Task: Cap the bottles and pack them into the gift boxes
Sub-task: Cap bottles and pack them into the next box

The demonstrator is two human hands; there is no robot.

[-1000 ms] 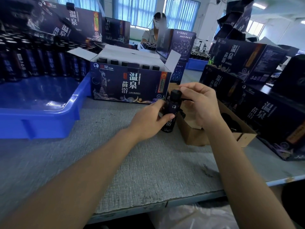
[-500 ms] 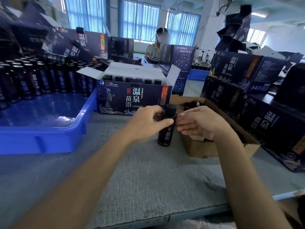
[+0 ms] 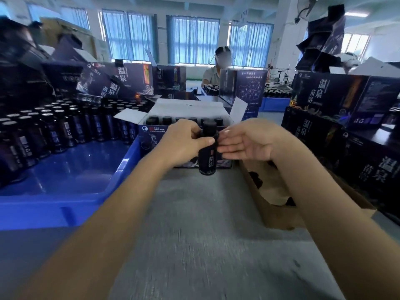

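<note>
Head view: the left hand (image 3: 184,141) grips the dark bottle (image 3: 207,158) around its shoulder, thumb across the front, holding it upright and clear of the grey table (image 3: 205,245), right in front of the open gift box (image 3: 151,136); a second ago the bottle sat lower, beside the brown carton (image 3: 279,215), with the right hand (image 3: 249,141) curled over the cap (image 3: 209,126); now that hand has let go, its fingers straight and spread, the tips just beside the bottle's neck; the cap sits on, so capping looks finished and the lift reads as the start of packing; capped tops already line the box's back row; more bottles stand in the blue tray (image 3: 65,204).
</note>
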